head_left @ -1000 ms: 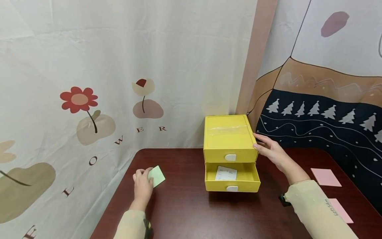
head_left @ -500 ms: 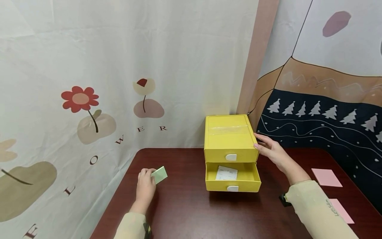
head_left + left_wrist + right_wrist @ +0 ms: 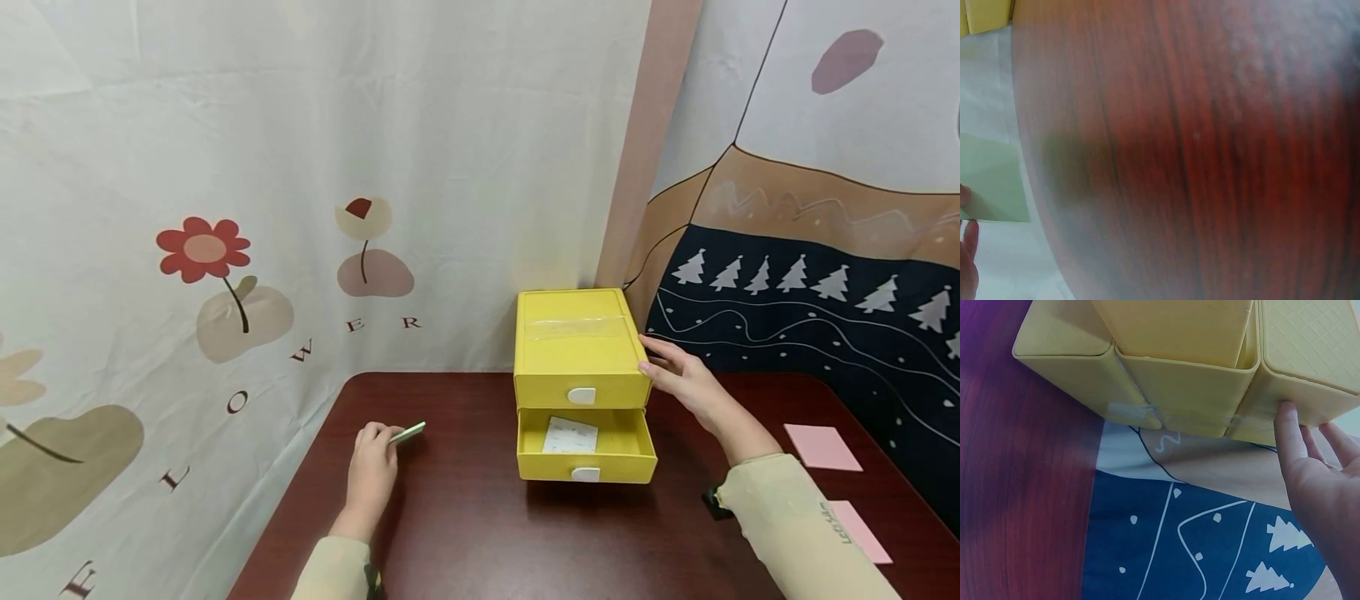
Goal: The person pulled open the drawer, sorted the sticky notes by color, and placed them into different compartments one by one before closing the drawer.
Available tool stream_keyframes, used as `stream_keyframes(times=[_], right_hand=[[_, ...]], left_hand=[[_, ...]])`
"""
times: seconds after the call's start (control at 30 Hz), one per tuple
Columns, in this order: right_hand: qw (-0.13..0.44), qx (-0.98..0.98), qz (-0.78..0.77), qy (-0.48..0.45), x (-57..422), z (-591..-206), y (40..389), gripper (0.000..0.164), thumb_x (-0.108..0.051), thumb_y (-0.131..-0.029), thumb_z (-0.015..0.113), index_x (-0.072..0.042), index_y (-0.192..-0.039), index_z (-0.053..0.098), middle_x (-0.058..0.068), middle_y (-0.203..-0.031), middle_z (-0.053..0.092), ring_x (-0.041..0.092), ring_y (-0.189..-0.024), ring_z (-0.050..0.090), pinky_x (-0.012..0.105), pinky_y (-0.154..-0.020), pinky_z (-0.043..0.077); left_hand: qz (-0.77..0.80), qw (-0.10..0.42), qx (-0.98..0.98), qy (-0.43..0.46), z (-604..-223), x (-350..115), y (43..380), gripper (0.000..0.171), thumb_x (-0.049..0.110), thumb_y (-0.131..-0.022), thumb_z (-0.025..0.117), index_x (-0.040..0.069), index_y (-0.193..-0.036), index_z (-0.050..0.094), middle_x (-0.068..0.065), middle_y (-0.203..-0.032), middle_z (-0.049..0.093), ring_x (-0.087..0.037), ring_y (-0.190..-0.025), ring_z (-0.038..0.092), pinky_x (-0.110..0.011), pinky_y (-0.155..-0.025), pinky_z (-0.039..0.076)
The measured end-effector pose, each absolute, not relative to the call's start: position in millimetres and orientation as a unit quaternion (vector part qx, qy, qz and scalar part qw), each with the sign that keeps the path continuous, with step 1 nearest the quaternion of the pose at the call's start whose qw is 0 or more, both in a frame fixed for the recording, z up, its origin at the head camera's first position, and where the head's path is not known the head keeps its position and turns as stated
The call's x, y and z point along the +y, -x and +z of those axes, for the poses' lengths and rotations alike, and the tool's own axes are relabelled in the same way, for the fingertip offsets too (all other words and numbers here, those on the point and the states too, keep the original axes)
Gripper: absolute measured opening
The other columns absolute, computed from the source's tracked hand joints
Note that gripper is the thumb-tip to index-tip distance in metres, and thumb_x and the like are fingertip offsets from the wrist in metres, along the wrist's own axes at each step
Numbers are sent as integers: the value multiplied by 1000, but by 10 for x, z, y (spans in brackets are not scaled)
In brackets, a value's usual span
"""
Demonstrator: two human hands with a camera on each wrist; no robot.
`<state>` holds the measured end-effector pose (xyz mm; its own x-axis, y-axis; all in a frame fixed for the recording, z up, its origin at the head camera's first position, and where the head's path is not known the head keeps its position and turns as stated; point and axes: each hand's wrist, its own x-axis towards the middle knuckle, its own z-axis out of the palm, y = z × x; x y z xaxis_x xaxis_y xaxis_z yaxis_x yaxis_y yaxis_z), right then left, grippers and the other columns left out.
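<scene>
Left hand (image 3: 372, 469) pinches green pad (image 3: 407, 432) near table (image 3: 465, 533)'s left edge, toward far corner. Right hand (image 3: 690, 385), unclenched, touches right side of yellow drawer unit (image 3: 570, 354); lower drawer (image 3: 543, 468) stands out, white paper (image 3: 570, 435) inside. Step seems: handling pad, unit steadied; next move calls for firm pinch, braced unit.

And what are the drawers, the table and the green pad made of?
Drawers: likely plastic, satin, judging by the smooth, rounded, moulded-looking edges.
Table: wood or wood-look laminate, softly glossy; red-brown grain shows, but could be printed.
Green pad: probably paper, matte, being thin, flat and crisp-edged.
</scene>
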<state>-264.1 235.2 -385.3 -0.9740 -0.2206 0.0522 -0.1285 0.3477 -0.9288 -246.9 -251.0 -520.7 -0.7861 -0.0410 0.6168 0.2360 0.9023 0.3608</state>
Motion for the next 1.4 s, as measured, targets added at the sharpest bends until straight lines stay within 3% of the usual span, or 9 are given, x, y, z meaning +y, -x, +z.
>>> stream_keyframes(times=[0.33,0.73,1.4], right_hand=[[41,820,-561,107,2349,-3857,2638,68,-38,-97,51,-13,-152,21,20,-154,21,40,-131,39,53,-103,37],[41,819,-563,105,2349,-3857,2636,68,-38,-96,51,-13,-152,21,20,-154,21,40,-132,39,53,-103,36],[43,816,-567,107,2360,-3863,2643,68,-38,-96,52,-13,-152,21,20,-155,19,41,-132,39,52,-103,36]], left_hand=[[-182,423,-876,143,-5176,-2406,2486,33,-13,-68,68,11,-90,75,-3,-83,53,-21,-82,51,-36,-57,48],[-183,425,-867,182,-5070,-2263,2436,33,-11,-74,65,13,-94,76,-3,-86,55,-21,-86,54,-35,-60,52],[-199,479,-809,277,-4896,-1938,2382,36,-10,-74,57,14,-92,76,-5,-83,58,-22,-83,56,-31,-61,52]])
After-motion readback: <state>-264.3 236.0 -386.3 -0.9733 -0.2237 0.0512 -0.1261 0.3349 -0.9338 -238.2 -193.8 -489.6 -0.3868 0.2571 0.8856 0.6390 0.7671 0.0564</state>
